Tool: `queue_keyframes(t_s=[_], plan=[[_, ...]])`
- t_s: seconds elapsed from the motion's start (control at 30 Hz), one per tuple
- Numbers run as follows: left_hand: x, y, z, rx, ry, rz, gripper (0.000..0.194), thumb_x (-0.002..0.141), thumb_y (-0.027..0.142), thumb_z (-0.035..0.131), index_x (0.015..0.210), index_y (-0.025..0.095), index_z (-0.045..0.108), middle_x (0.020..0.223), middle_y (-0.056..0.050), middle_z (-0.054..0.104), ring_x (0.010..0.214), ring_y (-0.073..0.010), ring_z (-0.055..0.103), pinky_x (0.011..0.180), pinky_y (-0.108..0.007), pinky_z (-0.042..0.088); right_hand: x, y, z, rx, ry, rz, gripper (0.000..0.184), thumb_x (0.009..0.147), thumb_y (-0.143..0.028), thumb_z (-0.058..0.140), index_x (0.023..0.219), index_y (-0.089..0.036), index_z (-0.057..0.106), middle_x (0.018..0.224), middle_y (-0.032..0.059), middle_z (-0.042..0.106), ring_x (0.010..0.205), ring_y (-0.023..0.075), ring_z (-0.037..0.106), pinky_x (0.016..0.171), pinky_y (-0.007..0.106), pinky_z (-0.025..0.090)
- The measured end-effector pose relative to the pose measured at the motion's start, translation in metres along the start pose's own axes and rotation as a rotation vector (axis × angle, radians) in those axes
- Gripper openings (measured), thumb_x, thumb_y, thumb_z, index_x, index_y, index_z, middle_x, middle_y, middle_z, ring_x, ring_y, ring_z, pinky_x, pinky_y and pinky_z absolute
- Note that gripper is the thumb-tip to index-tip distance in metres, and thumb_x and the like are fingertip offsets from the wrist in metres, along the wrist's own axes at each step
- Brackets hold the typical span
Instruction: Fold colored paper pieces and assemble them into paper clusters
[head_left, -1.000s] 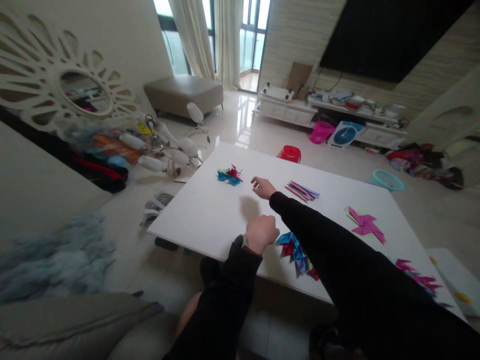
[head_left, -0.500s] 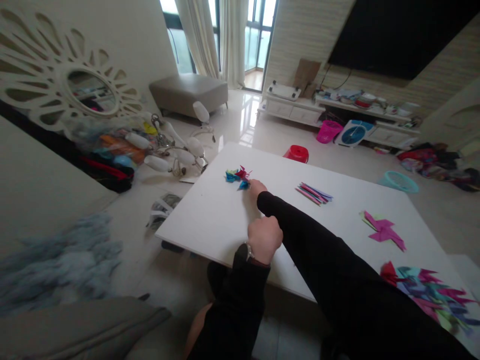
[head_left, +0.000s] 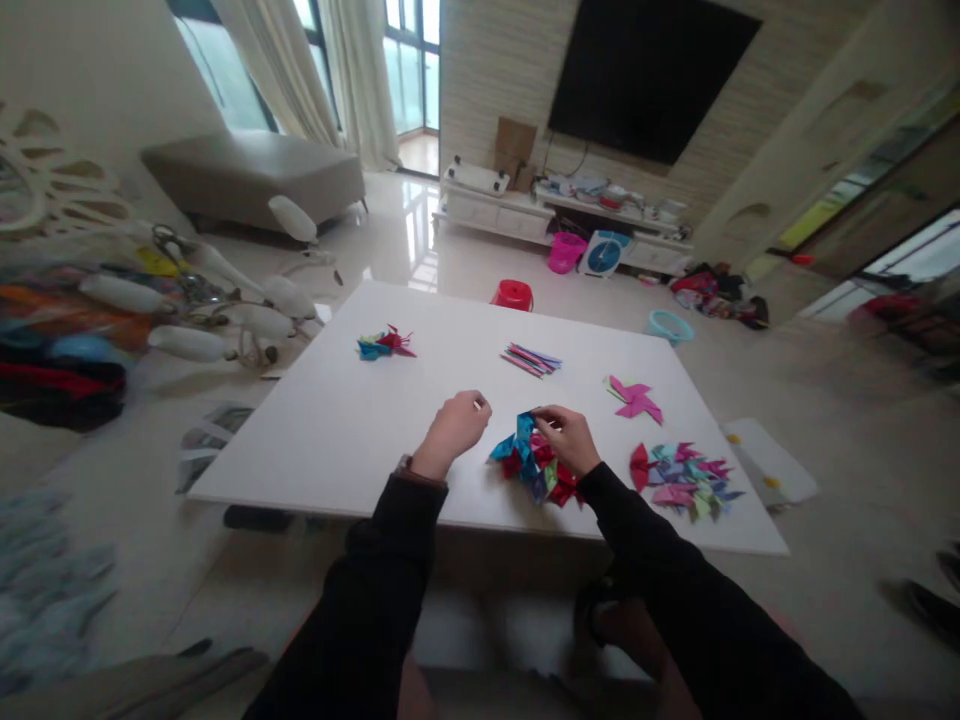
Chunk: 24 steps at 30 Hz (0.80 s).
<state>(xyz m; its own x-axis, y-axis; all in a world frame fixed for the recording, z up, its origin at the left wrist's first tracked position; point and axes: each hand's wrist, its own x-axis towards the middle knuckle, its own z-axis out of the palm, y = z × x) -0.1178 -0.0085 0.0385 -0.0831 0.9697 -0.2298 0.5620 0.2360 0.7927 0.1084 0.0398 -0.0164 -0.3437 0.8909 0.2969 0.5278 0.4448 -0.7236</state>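
Observation:
My right hand (head_left: 568,437) is over a heap of blue, red and green folded-paper pieces (head_left: 559,490) near the front of the white table (head_left: 337,430). Its thumb and fingertips pinch the top of a blue origami crane (head_left: 524,426) at the heap's upper edge. My left hand (head_left: 454,428) hovers just left of the heap, fingers curled and thumb meeting the forefinger; anything between them is too small to make out. At the far left of the table sits a small group of red, blue and green origami cranes (head_left: 382,344).
A bundle of coloured paper strips (head_left: 531,360) lies mid-table. To its right are a pink paper pinwheel (head_left: 636,398) and a pile of multicoloured folded-paper pieces (head_left: 684,482). Beyond the table stand a red stool (head_left: 513,294) and a turquoise basin (head_left: 670,327). A chandelier (head_left: 247,318) rests at left.
My view has swung right. My right hand has drawn back from the far-left group to the near heap. My left hand, formerly beside my right forearm, is now left of the heap.

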Motion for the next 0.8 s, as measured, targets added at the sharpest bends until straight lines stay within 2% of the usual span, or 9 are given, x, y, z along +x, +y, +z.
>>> queue_keyframes(t_s=[0.07,0.13,0.2,0.3,0.4,0.5,0.63,0.8], plan=[[0.000,0.011,0.025,-0.265,-0.095,0.037,0.023,0.089,0.028,0.054,0.096,0.012,0.070,0.094,-0.014,0.076,0.075,-0.0208,0.071,0.071,-0.031,0.053,-0.026,0.002,-0.027,0.064,0.047,0.011,0.016,0.087,-0.025,0.062,0.091,-0.019,0.077,0.091,0.0065,0.078,0.081,0.0200,0.072,0.074,0.032,0.056],[-0.004,0.023,0.050,-0.471,-0.190,0.042,0.023,0.088,0.031,0.060,0.097,0.011,0.071,0.097,-0.014,0.076,0.078,-0.0200,0.071,0.070,-0.029,0.054,-0.040,0.003,-0.045,0.103,0.081,-0.014,0.014,0.087,-0.023,0.063,0.089,-0.020,0.076,0.089,0.0063,0.077,0.080,0.0197,0.071,0.075,0.032,0.055],[-0.008,0.033,0.071,-0.614,-0.275,0.026,0.026,0.084,0.033,0.069,0.098,0.011,0.072,0.098,-0.014,0.076,0.083,-0.0200,0.071,0.073,-0.029,0.055,-0.043,0.004,-0.058,0.099,0.094,-0.062,0.012,0.087,-0.021,0.063,0.087,-0.020,0.075,0.087,0.0058,0.076,0.078,0.0187,0.070,0.074,0.032,0.054],[-0.007,0.044,0.092,-0.746,-0.368,-0.020,0.036,0.077,0.035,0.080,0.103,0.010,0.072,0.097,-0.013,0.075,0.085,-0.0203,0.071,0.078,-0.032,0.056,-0.040,0.009,-0.070,0.047,0.076,-0.140,0.015,0.086,-0.014,0.061,0.088,-0.020,0.074,0.085,0.0046,0.073,0.077,0.0171,0.067,0.074,0.031,0.053],[0.002,0.049,0.104,-0.769,-0.385,-0.012,0.040,0.072,0.034,0.085,0.103,0.011,0.073,0.099,-0.013,0.075,0.085,-0.0201,0.071,0.076,-0.032,0.057,-0.037,0.017,-0.078,0.019,0.037,-0.192,0.018,0.086,-0.010,0.059,0.090,-0.020,0.073,0.084,0.0045,0.071,0.077,0.0167,0.066,0.074,0.030,0.053],[0.012,0.052,0.112,-0.775,-0.385,0.030,0.040,0.073,0.033,0.084,0.105,0.011,0.073,0.099,-0.013,0.076,0.086,-0.0197,0.070,0.074,-0.030,0.057,-0.037,0.022,-0.084,0.024,0.018,-0.227,0.020,0.087,-0.009,0.058,0.093,-0.020,0.074,0.090,0.0055,0.071,0.082,0.0170,0.067,0.076,0.030,0.054],[0.019,0.060,0.120,-0.856,-0.386,0.032,0.039,0.078,0.030,0.081,0.111,0.011,0.071,0.098,-0.013,0.076,0.083,-0.0176,0.071,0.075,-0.029,0.058,-0.038,0.020,-0.094,0.038,0.119,-0.181,0.020,0.085,-0.009,0.059,0.091,-0.021,0.074,0.099,0.0067,0.069,0.087,0.0176,0.067,0.076,0.031,0.055],[0.020,0.064,0.125,-0.909,-0.289,0.006,0.037,0.080,0.023,0.079,0.113,0.012,0.068,0.105,-0.013,0.075,0.086,-0.0169,0.072,0.078,-0.029,0.058,-0.041,0.015,-0.102,-0.010,0.194,-0.126,0.014,0.082,-0.013,0.063,0.088,-0.021,0.073,0.097,0.0060,0.064,0.083,0.0170,0.063,0.065,0.029,0.053]])
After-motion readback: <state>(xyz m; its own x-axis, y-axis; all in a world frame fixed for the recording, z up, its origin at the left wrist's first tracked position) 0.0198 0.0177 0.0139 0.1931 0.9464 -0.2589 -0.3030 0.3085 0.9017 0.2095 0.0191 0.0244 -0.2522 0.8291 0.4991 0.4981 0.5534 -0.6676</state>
